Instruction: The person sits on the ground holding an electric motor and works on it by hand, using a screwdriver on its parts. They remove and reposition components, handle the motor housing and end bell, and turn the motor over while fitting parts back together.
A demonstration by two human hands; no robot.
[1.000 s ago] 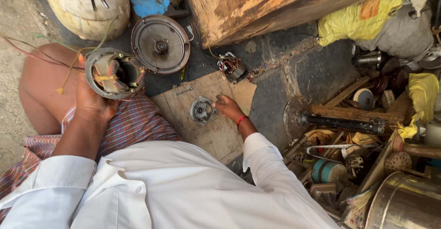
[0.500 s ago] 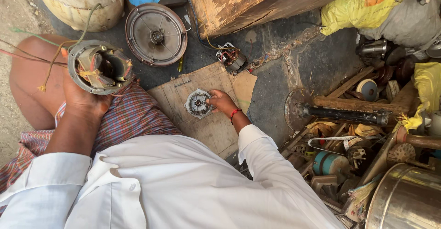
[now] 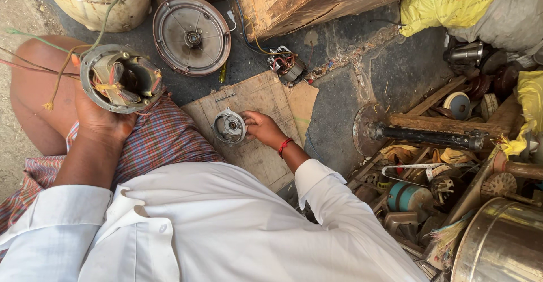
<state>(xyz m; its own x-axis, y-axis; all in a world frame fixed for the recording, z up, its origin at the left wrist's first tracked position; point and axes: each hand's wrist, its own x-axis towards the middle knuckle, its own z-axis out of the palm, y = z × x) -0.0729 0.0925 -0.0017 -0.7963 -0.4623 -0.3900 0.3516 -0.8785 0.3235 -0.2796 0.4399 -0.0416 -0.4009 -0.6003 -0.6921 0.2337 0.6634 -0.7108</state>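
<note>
Holding the round grey metal motor stator with copper windings (image 3: 120, 79) up over the left knee, the left hand (image 3: 102, 121) cupping it from beneath, fingers wrapped around its rim; coloured wire leads (image 3: 39, 67) trailing off to the left. Gripping the small round grey metal end cover (image 3: 229, 126) with the right hand (image 3: 261, 128), fingertips closed on its right edge, cover tilting up off the flat brown cardboard sheet (image 3: 257, 98) near that sheet's middle. Differing from the earlier views: cover lying flat under the fingers a second ago, now being raised on edge, left hand and stator sitting slightly lower and nearer the lap. Judging from this, pickup of the cover under way, stator kept ready in the other hand. Lying untouched beyond the cardboard's far edge: large round ribbed metal fan housing (image 3: 192, 35), small wound coil part (image 3: 285, 66). Cluttering the ground past the right edge: black iron shaft with flange (image 3: 424, 136), assorted scrap.
</note>
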